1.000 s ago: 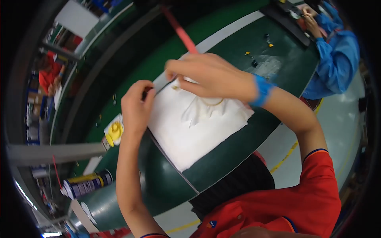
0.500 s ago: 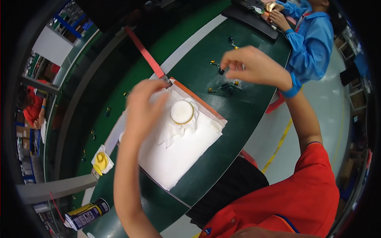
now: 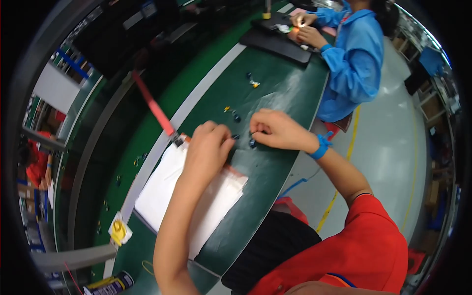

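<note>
— Right, eyes on the right hand [image 3: 278, 130]: it's curled into a loose fist over the green bench top [image 3: 290, 88], fingertips pinched narrow, right down at a small dark part [image 3: 252, 143] lying on the surface.

— Holding it, or only touching?

— Can't tell from up here; the fingers cover the contact. The pinch is tight and sits right at that part, that's as far as I'll go.

— And the left hand [image 3: 207, 150]?

— Fingers bent and bunched, knuckles up, hovering at the far corner of the white cloth [image 3: 162, 189], which lies flat on the bench just beside the small part. Whether anything is inside that hand, I can't see; the curl hides it.

— How close are the two hands?

— Near each other, not touching, with the small dark part between them. A blue wristband [image 3: 320, 146] rings the right wrist.

— Anything else around?

— More small dark pieces [image 3: 236, 117] scattered farther up the bench, a red strap [image 3: 153, 105] running away from the cloth's far corner, a yellow roll [image 3: 117, 230] on its little white pad by the near left. At the far end, a co-worker in a blue coat [image 3: 351, 64] works with both hands over a black mat [image 3: 278, 42]
</note>
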Demonstrator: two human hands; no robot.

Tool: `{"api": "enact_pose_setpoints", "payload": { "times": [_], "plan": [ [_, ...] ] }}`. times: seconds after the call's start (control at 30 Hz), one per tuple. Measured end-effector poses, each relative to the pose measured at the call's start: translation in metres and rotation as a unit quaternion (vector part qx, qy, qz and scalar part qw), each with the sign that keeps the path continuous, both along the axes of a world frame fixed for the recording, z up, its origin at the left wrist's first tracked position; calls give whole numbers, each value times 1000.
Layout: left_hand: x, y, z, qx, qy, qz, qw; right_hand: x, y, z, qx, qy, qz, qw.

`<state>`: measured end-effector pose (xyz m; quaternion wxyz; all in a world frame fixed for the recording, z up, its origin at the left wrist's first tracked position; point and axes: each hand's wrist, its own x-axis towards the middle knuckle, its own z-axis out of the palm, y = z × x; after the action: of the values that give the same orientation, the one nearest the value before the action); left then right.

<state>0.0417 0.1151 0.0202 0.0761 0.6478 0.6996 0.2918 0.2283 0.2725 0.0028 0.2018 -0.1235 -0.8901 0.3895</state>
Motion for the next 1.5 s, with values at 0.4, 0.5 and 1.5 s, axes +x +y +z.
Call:
{"api": "enact_pose_setpoints", "payload": {
  "times": [0.4,0.5,1.5],
  "plan": [
    [-24,-109,12,-17,-677,1,736,-10,-42,-9,-551,85,5,830],
    [-23,-110,8,-5,-666,27,746,-9,-54,-7,-578,122,-11,807],
    [-10,-108,5,87,-48,147,984,-84,-103,3,112,175,54,977]
  ]
}}
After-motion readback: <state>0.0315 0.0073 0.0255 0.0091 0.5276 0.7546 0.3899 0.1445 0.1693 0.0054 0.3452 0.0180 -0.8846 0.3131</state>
